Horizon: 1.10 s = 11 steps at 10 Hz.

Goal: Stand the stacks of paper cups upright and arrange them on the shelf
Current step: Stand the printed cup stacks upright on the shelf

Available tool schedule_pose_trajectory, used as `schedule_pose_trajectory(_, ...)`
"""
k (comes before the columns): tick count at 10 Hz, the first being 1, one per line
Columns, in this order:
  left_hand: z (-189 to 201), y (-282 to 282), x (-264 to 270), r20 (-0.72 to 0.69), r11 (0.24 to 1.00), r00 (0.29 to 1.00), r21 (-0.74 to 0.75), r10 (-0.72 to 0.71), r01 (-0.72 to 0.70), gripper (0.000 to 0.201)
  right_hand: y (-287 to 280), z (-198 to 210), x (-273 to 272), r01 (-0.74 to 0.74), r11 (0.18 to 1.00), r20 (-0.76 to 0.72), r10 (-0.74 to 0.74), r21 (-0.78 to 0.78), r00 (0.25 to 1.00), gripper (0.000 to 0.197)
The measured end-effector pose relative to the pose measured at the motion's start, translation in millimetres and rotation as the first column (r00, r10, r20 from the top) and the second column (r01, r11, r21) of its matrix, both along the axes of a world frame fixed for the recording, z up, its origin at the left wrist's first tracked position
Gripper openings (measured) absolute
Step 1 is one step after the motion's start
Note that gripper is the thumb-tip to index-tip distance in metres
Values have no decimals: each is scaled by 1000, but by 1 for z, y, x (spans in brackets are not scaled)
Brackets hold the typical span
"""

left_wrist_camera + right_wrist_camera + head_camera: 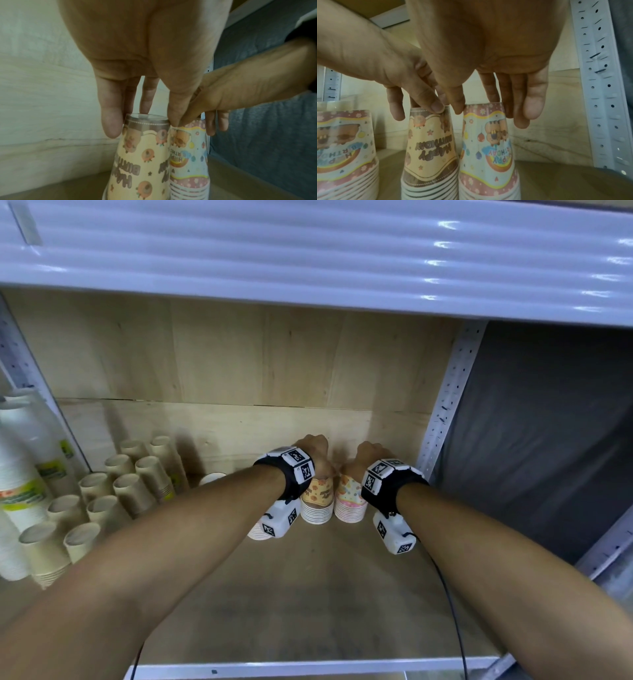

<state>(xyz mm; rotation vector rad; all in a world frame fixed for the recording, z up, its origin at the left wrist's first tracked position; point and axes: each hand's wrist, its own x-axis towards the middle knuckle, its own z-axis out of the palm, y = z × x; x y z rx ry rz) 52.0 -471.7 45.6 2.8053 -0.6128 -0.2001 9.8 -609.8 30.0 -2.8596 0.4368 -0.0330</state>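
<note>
Three stacks of printed birthday cups stand rim-down at the back right of the wooden shelf (308,594). My left hand (315,445) pinches the top of the yellow stack (144,155) between thumb and fingers (111,121). Right beside it, my right hand (488,112) grips the top of the pink-and-white stack (488,146) the same way, its thumb touching the left hand's thumb. These two stacks (318,498) touch side by side. The third stack (342,142) stands free to the left, partly hidden under my left wrist in the head view.
Several plain brown cup stacks (133,491) stand mouth-up at the shelf's left, with wrapped white cups (20,474) beyond them. A perforated white upright (445,412) and grey cloth (548,440) close the right side. The upper shelf (308,268) hangs overhead.
</note>
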Motion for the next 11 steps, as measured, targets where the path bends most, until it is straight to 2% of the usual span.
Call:
schedule_pose_trajectory(1,-1,-2,1,-9,1000,1000,-17,-1,1,45,2,1,1,8,1000,-14,-8,-7,1000,40)
schedule_pose_trajectory(2,-3,-3,5,-34,1000,999,-27,-1,0,40,0,2,4,-17,999,-49,16,-33,999,38)
schedule_pose_trajectory(3,-5,-5,11,-35,999,999,-47,7,-9,32,-10,2,6,-24,1000,-33,23,-13,999,46)
schedule_pose_trajectory(4,-3,-6,16,-16,999,1000,-53,-10,9,43,-25,-4,13,-112,993,-101,107,-47,989,59)
schedule_pose_trajectory(5,-2,-7,25,17,996,1000,-86,-26,27,50,-34,-4,23,-118,989,-120,107,-92,987,59)
schedule_pose_trajectory(6,0,-11,31,61,994,997,-105,-38,44,46,-55,-16,53,-104,991,-97,96,-84,991,58)
schedule_pose_trajectory(7,6,-18,37,51,992,996,-99,-74,79,39,-60,-11,60,-115,991,-89,109,-61,990,57)
schedule_pose_trajectory(9,1,-35,52,28,992,996,-96,-81,83,42,-61,3,55,-177,984,-53,178,31,983,54)
schedule_pose_trajectory(11,-6,-44,60,6,992,997,-103,-73,73,44,-62,5,65,-231,970,-27,233,71,972,36)
